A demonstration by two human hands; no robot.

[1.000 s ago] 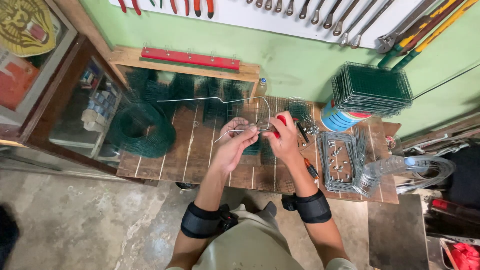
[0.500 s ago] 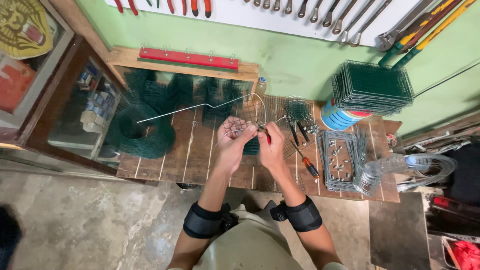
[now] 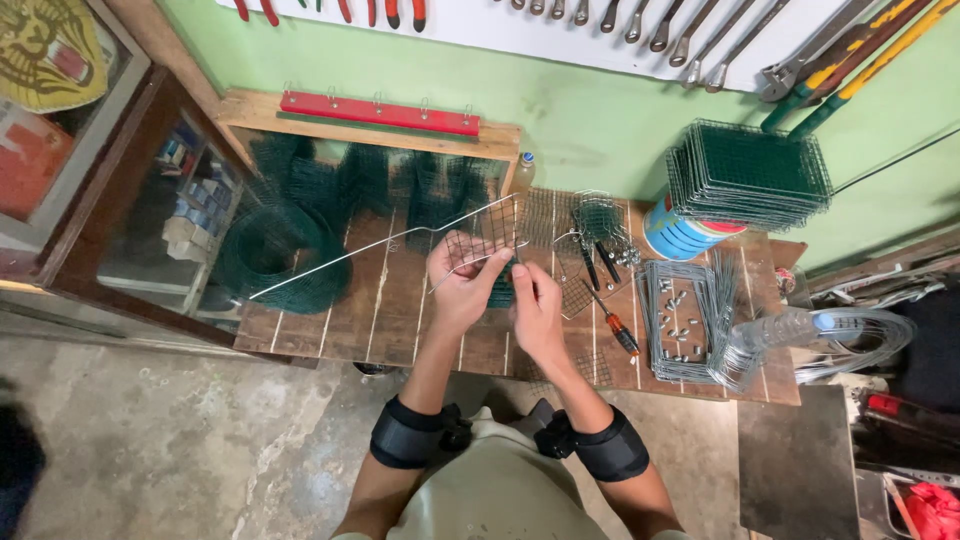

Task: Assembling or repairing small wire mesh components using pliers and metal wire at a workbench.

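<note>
Both hands working mid-counter [image 3: 330, 330], over the planks. Left hand [image 3: 462, 290] is gripping a small wire mesh panel [image 3: 485, 238], closed on its near edge. Right hand [image 3: 537, 305] is pinching a wire [image 3: 340, 258] that's running far-left from the mesh. Screwdriver [image 3: 612, 325] lying just right.
</note>
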